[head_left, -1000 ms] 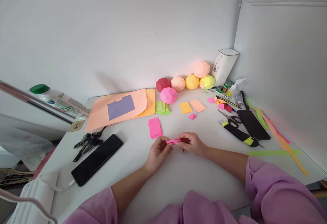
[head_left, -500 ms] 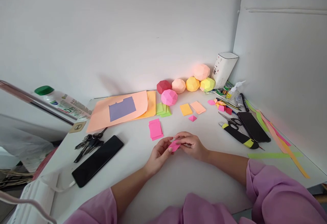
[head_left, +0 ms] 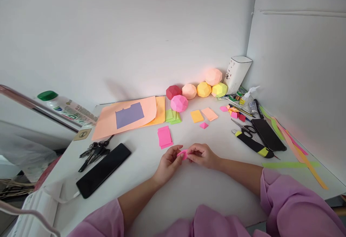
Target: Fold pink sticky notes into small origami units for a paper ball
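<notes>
A small piece of pink paper (head_left: 182,154) is pinched between both hands above the front middle of the table, and it looks bent. My left hand (head_left: 169,162) grips its left end between thumb and fingers. At its right end, my right hand (head_left: 203,156) pinches it, the fingers curled in. Just beyond the hands lies a stack of pink paper rectangles (head_left: 164,137). A small folded pink piece (head_left: 204,125) rests farther back, near an orange paper stack (head_left: 196,116) and a peach paper piece (head_left: 209,114). The fingers partly cover the held paper.
Several faceted paper balls, one of them pink (head_left: 179,103), line the wall. Green slips (head_left: 173,116) and peach sheets (head_left: 108,121) lie at the left. A black phone (head_left: 103,170) and keys (head_left: 95,153) sit nearer. Scissors (head_left: 247,128) and a cutter (head_left: 252,144) lie right.
The pink paper, flatter before, now appears bent or curled. My right hand's fingers have drawn back from over it and pinch its right end.
</notes>
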`<state>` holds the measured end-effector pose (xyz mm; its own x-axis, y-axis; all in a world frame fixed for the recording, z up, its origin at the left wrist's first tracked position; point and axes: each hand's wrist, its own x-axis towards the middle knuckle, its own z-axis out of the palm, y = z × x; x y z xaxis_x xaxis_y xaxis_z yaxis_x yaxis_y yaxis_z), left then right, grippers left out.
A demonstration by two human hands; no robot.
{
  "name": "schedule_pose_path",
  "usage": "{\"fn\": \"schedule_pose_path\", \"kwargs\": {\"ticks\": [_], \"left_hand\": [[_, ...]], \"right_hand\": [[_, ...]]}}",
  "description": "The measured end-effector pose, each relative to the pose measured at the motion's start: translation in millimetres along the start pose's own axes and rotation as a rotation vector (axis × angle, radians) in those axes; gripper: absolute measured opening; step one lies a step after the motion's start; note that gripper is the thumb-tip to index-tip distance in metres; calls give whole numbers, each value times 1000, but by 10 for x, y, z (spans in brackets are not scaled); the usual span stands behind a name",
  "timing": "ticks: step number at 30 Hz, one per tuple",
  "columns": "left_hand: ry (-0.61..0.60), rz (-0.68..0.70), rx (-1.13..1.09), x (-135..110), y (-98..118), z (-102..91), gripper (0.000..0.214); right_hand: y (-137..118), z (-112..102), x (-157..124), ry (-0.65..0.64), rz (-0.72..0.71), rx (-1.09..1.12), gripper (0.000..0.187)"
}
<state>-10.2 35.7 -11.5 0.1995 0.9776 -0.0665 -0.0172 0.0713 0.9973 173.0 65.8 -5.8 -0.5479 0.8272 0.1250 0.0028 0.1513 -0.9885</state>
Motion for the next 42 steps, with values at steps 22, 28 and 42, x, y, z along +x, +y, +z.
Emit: {"fn": "schedule_pose_path", "kwargs": {"ticks": [22, 28, 42], "left_hand": [[-102, -144, -78, 23, 82, -58, 31], [-72, -156, -78, 25, 44, -33, 31], [-56, -136, 36, -12, 79, -18, 40]], "right_hand": [[71, 44, -36, 78, -740, -825, 16], [51, 53, -18, 46, -795, -883, 14], [40, 51, -38, 32, -702, -940, 21]]}}
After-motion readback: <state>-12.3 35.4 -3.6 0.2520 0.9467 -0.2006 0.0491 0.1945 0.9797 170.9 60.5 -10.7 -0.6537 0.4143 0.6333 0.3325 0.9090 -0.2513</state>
